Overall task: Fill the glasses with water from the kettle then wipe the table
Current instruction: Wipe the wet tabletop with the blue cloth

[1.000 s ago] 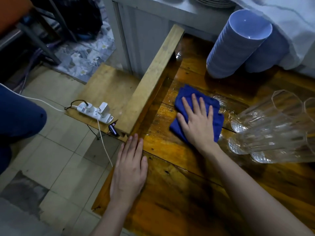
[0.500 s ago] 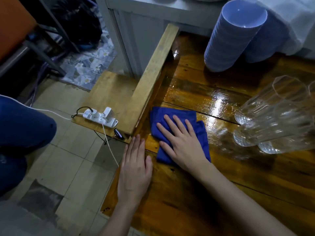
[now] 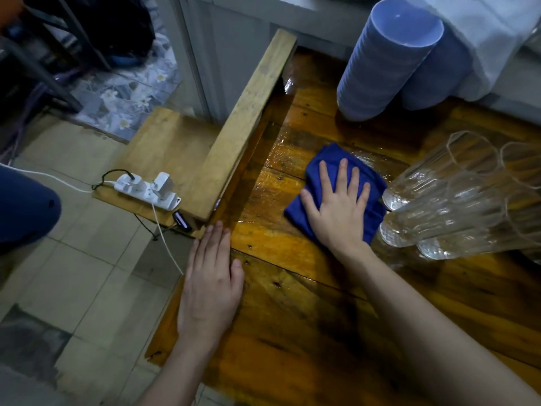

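Observation:
My right hand presses flat on a folded blue cloth on the wet wooden table. The cloth's right edge reaches the bases of several clear ribbed glasses standing at the right. My left hand lies flat, fingers together, on the table's left edge and holds nothing. A shiny film of water lies on the boards just beyond the cloth. No kettle is in view.
Two stacks of blue bowls stand at the back beside a white cloth. A pale wooden plank runs along the table's left side. A white power strip with cables sits on a lower board. Tiled floor lies left.
My right hand has slid the blue cloth from the table's left side back to the right, up against the glasses. My left hand has stayed on the table edge.

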Demonstrator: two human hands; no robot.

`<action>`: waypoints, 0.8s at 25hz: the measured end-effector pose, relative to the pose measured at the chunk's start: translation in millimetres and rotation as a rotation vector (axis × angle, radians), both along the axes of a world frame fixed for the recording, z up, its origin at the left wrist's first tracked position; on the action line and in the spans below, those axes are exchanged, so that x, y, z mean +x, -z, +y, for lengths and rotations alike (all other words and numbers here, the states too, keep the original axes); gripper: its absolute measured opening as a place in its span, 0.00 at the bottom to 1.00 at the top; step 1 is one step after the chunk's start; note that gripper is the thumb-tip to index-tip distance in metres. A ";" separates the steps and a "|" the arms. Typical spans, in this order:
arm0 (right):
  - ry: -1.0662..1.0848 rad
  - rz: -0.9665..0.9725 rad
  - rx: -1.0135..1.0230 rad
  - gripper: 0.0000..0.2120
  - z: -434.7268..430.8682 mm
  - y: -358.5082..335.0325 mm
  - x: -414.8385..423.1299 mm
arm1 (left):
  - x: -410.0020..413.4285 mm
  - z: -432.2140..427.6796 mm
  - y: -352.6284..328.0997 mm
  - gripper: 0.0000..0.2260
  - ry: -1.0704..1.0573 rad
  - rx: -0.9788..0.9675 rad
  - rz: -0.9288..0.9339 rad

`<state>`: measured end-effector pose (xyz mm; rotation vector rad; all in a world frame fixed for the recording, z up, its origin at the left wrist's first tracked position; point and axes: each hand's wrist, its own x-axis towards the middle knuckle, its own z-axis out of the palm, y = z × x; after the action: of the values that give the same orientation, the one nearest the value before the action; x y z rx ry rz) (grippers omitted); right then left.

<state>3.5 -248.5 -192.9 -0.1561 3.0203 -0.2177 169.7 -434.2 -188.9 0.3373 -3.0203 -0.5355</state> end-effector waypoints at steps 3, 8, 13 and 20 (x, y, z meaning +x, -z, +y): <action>-0.058 0.043 0.015 0.32 -2.9 3.2 -3.4 | 0.1 0.4 -1.3 0.23 -0.002 -0.002 0.002; -0.302 0.015 -0.033 0.30 -4.8 -5.5 29.8 | 1.9 0.8 -2.8 0.22 -0.011 0.021 -0.003; -0.442 -0.051 -0.028 0.30 -17.6 -9.2 108.8 | 2.3 -1.2 -3.5 0.21 0.003 0.006 -0.010; -0.561 -0.088 0.035 0.32 51.2 -11.9 153.8 | 1.5 1.6 -5.5 0.21 -0.011 0.000 0.012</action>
<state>157.2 -197.3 -181.0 -0.9380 2.7503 -0.1134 171.2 -432.6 -183.4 0.3499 -3.0054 -0.5355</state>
